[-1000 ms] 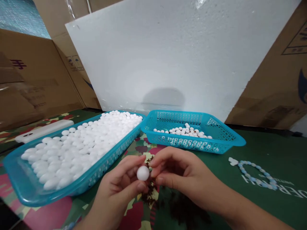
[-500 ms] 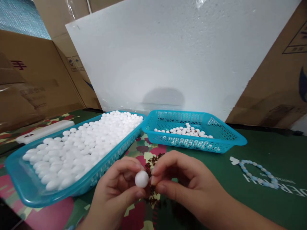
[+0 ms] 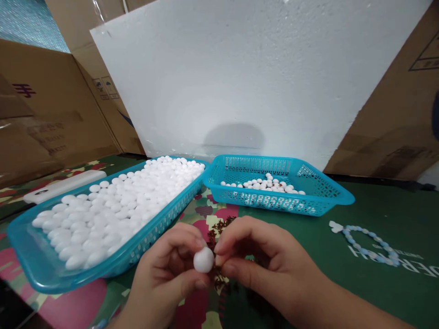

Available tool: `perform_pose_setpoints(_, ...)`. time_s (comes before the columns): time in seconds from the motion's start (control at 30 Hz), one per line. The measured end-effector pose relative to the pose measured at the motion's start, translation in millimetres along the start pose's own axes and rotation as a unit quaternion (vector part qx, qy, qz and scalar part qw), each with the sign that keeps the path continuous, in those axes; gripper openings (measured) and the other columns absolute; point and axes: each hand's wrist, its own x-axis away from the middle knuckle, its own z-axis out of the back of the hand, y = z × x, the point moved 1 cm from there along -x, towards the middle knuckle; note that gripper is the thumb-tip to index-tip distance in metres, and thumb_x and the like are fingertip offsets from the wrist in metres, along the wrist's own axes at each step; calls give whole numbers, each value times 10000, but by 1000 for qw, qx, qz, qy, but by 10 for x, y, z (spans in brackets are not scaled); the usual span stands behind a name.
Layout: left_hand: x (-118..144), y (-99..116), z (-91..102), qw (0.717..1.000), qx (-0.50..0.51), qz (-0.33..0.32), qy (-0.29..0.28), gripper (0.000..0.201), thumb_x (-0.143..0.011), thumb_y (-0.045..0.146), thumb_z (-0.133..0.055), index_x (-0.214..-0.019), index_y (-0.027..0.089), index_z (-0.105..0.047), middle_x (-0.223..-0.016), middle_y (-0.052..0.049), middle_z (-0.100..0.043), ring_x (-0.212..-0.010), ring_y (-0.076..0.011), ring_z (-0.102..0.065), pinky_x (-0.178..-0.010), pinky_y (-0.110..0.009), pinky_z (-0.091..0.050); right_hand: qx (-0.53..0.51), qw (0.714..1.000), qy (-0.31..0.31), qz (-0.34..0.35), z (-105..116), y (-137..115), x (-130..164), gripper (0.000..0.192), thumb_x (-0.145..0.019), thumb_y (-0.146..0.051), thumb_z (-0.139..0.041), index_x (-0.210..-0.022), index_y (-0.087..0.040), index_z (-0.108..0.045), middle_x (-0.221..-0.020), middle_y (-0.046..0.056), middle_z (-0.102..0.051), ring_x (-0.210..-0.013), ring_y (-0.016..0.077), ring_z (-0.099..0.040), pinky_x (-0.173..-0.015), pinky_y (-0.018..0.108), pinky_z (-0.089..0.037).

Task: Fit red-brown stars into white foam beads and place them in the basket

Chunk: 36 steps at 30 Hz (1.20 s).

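Between the thumb and fingers of my left hand point(image 3: 168, 269) is a smooth white ball point(image 3: 203, 260). My right hand point(image 3: 264, 260) is right beside it, thumb and fingertips pinched together at the ball's right side. Whatever those fingertips hold is too small or too hidden to make out. Small dark reddish-brown pieces point(image 3: 219, 227) lie on the table behind and under my hands, partly covered by them.
To the left, a blue basket point(image 3: 41, 278) is heaped with white balls point(image 3: 113, 205). Behind my hands, a second blue basket point(image 3: 318, 203) holds fewer balls, some with brown bits. A bead bracelet point(image 3: 373, 256) lies at right. A white foam board point(image 3: 240, 82) and cardboard boxes point(image 3: 51, 114) stand behind.
The ball has shifted very slightly down in my left fingers. Both hands stay in almost the same place, and the view has tilted a little.
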Motion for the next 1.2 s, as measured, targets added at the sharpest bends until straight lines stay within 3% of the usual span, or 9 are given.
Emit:
perform_pose_setpoints(0.3,29,0,10,997,-56,-39,-21,176,-569,132,-591,-683,255,-538,-712,37,-461,-579,-60,-455,-453,-95,-417,-17,1000,9,2,12,42,13,151,-589,-20,-449,-604,-171,-442,-568,-57,-446,-500,18,-441,-461,66,-371)
perform_pose_setpoints(0.5,32,0,24,993,-98,-61,-34,190,-567,145,-594,-695,273,-538,-656,43,-478,-530,-63,-479,-431,-112,-430,-54,998,14,-41,27,90,16,144,-566,-22,-467,-577,-164,-446,-552,-65,-446,-492,14,-429,-467,73,-356)
perform_pose_setpoints(0.67,41,-1,68,972,-218,-80,-17,132,-556,194,-604,-668,252,-568,-578,34,-482,-469,-67,-469,-368,-121,-407,-109,989,14,-95,33,120,-14,164,-550,0,-464,-550,-162,-439,-516,-76,-448,-476,10,-440,-451,76,-353)
perform_pose_setpoints(0.83,21,38,47,950,-274,-151,-14,92,-565,230,-591,-651,263,-578,-498,33,-496,-447,-74,-480,-382,-119,-422,-115,986,41,-118,41,162,-22,148,-531,-20,-484,-526,-159,-433,-492,-75,-437,-456,20,-422,-443,104,-341)
perform_pose_setpoints(1.0,5,87,29,933,-312,-181,-21,157,-574,208,-585,-721,260,-586,-505,20,-531,-448,-90,-490,-406,-148,-439,-140,982,50,-112,28,194,-2,181,-503,6,-468,-491,-161,-400,-471,-74,-448,-452,27,-420,-442,112,-339)
perform_pose_setpoints(1.2,-13,129,-3,928,-315,-194,-38,118,-575,186,-582,-668,258,-590,-515,10,-553,-459,-113,-513,-394,-170,-453,-184,978,47,-89,14,218,23,202,-507,23,-448,-488,-169,-387,-474,-76,-461,-438,23,-427,-439,108,-351)
